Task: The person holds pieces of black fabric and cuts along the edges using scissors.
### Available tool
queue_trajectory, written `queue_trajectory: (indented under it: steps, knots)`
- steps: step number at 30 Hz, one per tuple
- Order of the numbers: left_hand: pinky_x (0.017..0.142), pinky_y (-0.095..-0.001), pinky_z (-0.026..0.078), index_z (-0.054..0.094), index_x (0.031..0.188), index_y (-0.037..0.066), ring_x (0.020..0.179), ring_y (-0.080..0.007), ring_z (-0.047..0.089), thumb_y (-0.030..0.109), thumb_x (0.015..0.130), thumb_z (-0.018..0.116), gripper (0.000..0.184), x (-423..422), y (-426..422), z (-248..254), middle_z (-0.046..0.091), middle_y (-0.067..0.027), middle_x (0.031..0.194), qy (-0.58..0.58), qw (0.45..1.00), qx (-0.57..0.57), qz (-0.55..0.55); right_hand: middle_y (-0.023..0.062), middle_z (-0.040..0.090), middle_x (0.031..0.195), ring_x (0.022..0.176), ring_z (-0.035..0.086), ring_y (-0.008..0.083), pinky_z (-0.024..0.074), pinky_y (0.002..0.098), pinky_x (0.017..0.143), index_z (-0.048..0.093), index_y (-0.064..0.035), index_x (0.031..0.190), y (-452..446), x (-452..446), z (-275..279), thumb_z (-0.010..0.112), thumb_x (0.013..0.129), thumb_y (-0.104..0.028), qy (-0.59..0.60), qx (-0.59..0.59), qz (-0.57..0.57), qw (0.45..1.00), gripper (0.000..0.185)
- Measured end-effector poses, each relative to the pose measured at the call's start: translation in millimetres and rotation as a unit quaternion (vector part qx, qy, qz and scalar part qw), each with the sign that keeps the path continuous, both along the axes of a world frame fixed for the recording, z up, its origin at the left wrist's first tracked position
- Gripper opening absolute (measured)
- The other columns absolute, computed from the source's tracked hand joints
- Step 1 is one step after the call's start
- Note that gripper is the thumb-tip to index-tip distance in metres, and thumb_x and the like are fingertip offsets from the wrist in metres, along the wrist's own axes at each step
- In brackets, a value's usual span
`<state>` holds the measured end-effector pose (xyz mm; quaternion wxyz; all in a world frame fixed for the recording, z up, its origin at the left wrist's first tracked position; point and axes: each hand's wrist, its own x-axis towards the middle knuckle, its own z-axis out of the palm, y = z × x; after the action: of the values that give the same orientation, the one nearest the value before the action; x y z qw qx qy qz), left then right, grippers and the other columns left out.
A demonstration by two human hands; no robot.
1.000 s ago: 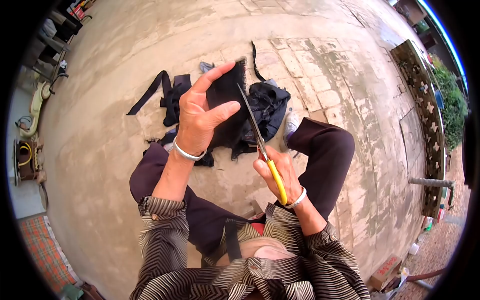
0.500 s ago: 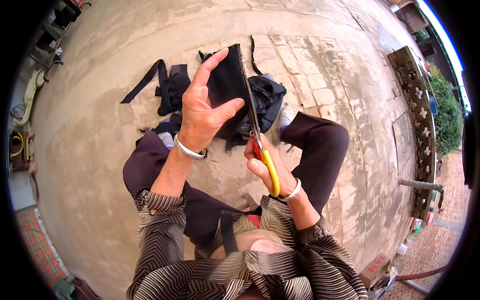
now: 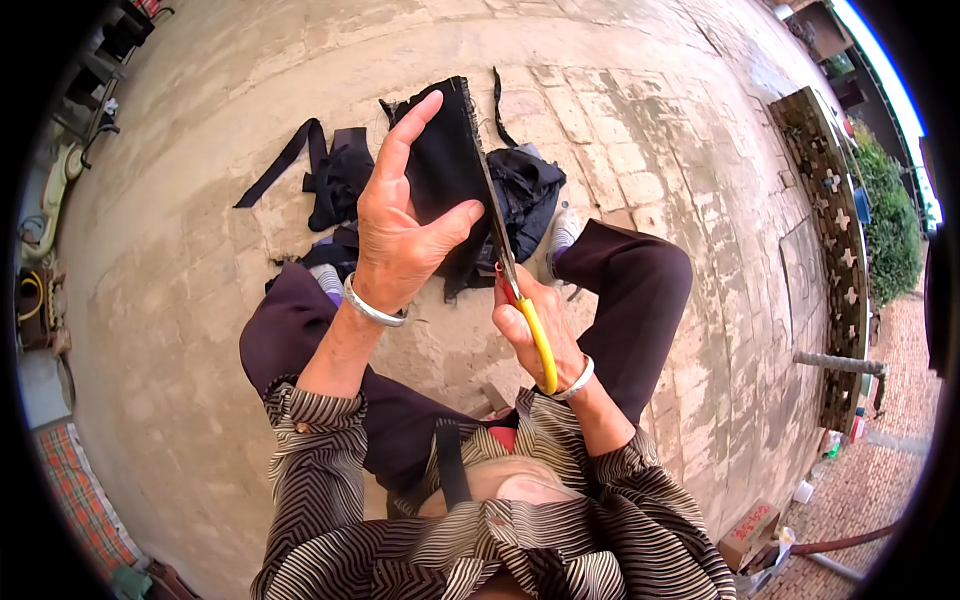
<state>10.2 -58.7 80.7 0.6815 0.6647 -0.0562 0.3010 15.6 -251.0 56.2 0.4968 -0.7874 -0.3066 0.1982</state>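
While worn outdoor ground (image 3: pixel 180 330) spreads wide | left hand (image 3: pixel 395 230) holds up black cloth (image 3: pixel 437 150) | right hand (image 3: pixel 548 325) grips scissors (image 3: pixel 537 345), blades along cloth's edge

I'm outdoors, in what looks like the courtyard of a home. Under me is worn, stained paving (image 3: pixel 690 400), with joints between the slabs showing in places. To my right runs a low wall (image 3: pixel 830 235) pierced with cross-shaped openings, leafy green bushes (image 3: pixel 885 220) behind it, and a bright strip of sky (image 3: pixel 884 60) beyond. A stretch of small bricks (image 3: pixel 915 370) borders the yard on that side, near a cardboard box (image 3: pixel 748 532). A checked cloth (image 3: pixel 85 490) at my left gives the place its household look.
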Motion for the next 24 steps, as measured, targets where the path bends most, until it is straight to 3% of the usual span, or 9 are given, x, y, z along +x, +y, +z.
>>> queue_trajectory:
  steps: [6, 9, 11, 14, 24]
  knots:
    - [0.107, -0.0289, 0.034, 0.036, 0.141, -0.002, 0.125, -0.0140, 0.044, -0.008, 0.071, 0.068, 0.078, -0.5, 1.5, -0.1, 0.041, -0.0092, 0.144, 0.003, 1.000, 0.002, 0.006, 0.0196, 0.046, 0.059, 0.055, 0.048, 0.0404, 0.0394, 0.0433, 0.053, 0.044, 0.0003, 0.081, 4.7, -2.5, 3.1, 0.059, 0.087, -0.047, -0.030, -0.011, -0.031, 0.999, 0.050]
    - [0.106, -0.0288, 0.035, 0.036, 0.141, -0.003, 0.124, -0.0139, 0.045, -0.008, 0.071, 0.068, 0.077, -0.5, 0.3, 1.4, 0.041, -0.0093, 0.143, -0.009, 1.000, 0.016, 0.018, 0.0174, 0.045, 0.056, 0.051, 0.047, 0.0363, 0.0398, 0.0417, 0.053, 0.045, 0.0001, 0.079, 4.1, -2.4, 3.4, 0.061, 0.086, -0.047, -0.013, -0.006, -0.034, 0.999, 0.050]
    - [0.106, -0.0289, 0.035, 0.035, 0.142, -0.003, 0.124, -0.0139, 0.045, -0.008, 0.071, 0.067, 0.078, -0.1, 0.4, 0.8, 0.040, -0.0092, 0.144, -0.005, 1.000, 0.004, 0.011, 0.0142, 0.047, 0.060, 0.054, 0.049, 0.0304, 0.0418, 0.0393, 0.056, 0.045, -0.0015, 0.083, 3.0, -0.9, 4.1, 0.064, 0.084, -0.047, 0.056, 0.001, -0.004, 0.998, 0.049]
    - [0.107, -0.0290, 0.034, 0.035, 0.142, -0.003, 0.124, -0.0141, 0.045, -0.009, 0.071, 0.066, 0.078, -0.6, -1.2, 2.0, 0.040, -0.0089, 0.144, -0.002, 1.000, -0.019, -0.003, 0.0117, 0.048, 0.068, 0.061, 0.051, 0.0267, 0.0435, 0.0380, 0.060, 0.043, -0.0036, 0.090, 1.7, 1.9, 1.2, 0.067, 0.082, -0.046, 0.045, 0.015, 0.036, 0.998, 0.050]
    - [0.109, -0.0297, 0.032, 0.035, 0.141, -0.003, 0.129, -0.0156, 0.040, -0.008, 0.068, 0.067, 0.080, -0.4, -1.8, 1.5, 0.038, -0.0109, 0.145, 0.007, 1.000, 0.024, 0.018, 0.0153, 0.050, 0.071, 0.064, 0.053, 0.0350, 0.0440, 0.0402, 0.062, 0.043, -0.0035, 0.092, 1.1, 4.9, 5.2, 0.067, 0.082, -0.045, 0.023, -0.012, 0.041, 0.999, 0.050]
